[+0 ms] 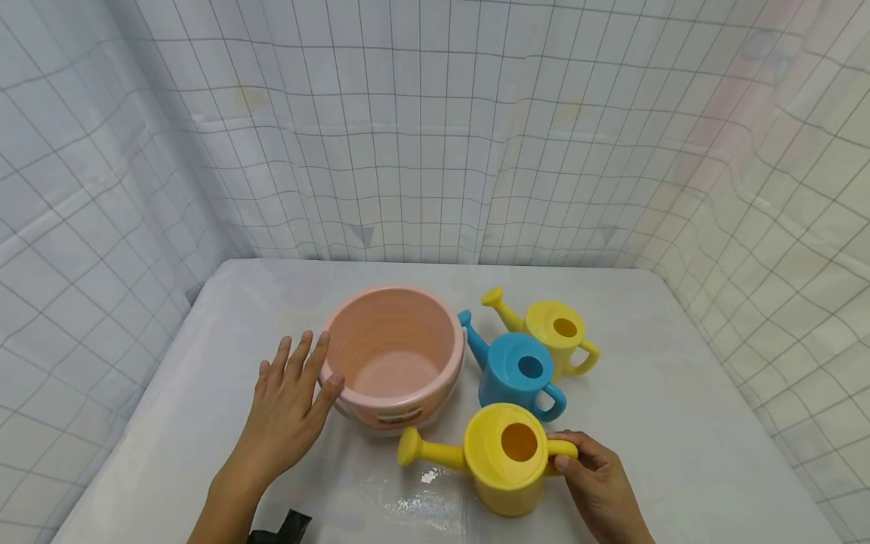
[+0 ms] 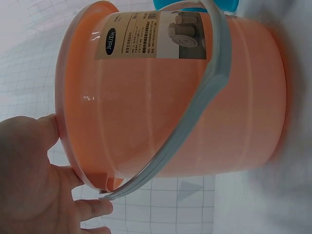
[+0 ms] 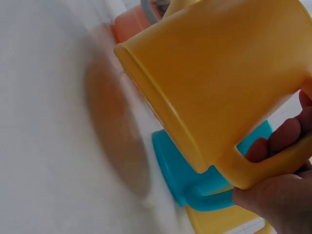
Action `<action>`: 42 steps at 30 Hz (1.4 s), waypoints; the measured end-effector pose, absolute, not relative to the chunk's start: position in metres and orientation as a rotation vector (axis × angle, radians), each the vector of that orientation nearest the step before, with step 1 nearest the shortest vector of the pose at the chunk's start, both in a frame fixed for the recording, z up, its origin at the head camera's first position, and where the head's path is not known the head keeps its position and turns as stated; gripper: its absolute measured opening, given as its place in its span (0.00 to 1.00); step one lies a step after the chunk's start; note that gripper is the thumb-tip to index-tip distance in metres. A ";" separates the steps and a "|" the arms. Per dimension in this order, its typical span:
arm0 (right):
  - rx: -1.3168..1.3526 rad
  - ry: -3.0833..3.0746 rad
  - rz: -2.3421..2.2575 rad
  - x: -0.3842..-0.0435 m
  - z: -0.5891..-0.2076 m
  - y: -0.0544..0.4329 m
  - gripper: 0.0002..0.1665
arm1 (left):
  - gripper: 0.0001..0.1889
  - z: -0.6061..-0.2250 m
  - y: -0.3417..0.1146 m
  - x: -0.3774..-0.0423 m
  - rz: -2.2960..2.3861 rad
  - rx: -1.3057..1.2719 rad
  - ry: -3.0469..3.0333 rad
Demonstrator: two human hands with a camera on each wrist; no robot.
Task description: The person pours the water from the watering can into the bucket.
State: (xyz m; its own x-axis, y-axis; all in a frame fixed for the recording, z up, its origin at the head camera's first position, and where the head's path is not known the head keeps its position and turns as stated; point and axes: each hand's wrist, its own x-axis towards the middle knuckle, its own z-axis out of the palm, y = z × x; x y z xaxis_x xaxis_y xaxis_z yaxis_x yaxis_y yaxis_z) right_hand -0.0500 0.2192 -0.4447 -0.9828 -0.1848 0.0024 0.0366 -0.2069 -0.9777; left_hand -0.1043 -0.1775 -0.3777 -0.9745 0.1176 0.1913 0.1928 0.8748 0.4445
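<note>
A pink bucket (image 1: 397,378) with a grey-white handle (image 2: 195,105) and a paper label stands on the table. My left hand (image 1: 288,408) touches the left side of its rim, fingers spread and fairly straight. In my right hand (image 1: 601,483) is the handle of a yellow watering can (image 1: 506,468), fingers curled round it. The right wrist view shows that can (image 3: 219,73) lifted off the table, its base above a blurred reflection. Its spout points left, in front of the bucket. Just behind it stands a blue watering can (image 1: 519,370).
A second yellow watering can (image 1: 553,325) stands behind the blue one. Wet, shiny patches (image 1: 424,506) lie on the white table (image 1: 680,423). A black strap-like piece (image 1: 288,527) shows at the bottom edge. White curtains with a grid pattern (image 1: 435,151) surround the table.
</note>
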 end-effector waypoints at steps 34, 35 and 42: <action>-0.885 1.607 -2.494 -0.065 -0.391 0.250 0.23 | 0.34 -0.378 -0.178 -0.104 -0.719 -0.238 -2.888; -0.915 1.607 -2.490 -0.067 -0.389 0.250 0.23 | 0.34 -0.378 -0.178 -0.104 -0.720 -0.237 -2.887; -1.021 1.575 -2.487 -0.076 -0.378 0.251 0.23 | 0.34 -0.379 -0.178 -0.104 -0.707 -0.236 -2.880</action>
State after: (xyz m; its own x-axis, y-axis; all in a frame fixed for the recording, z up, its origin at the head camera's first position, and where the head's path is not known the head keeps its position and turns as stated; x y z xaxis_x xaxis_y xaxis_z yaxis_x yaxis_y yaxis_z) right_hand -0.0764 0.2510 -0.3781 -0.7850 -0.3520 0.5098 -0.3103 -0.4888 -0.8153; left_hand -0.1038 -0.1782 -0.3786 -0.9736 0.1134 0.1980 0.1922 0.8752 0.4439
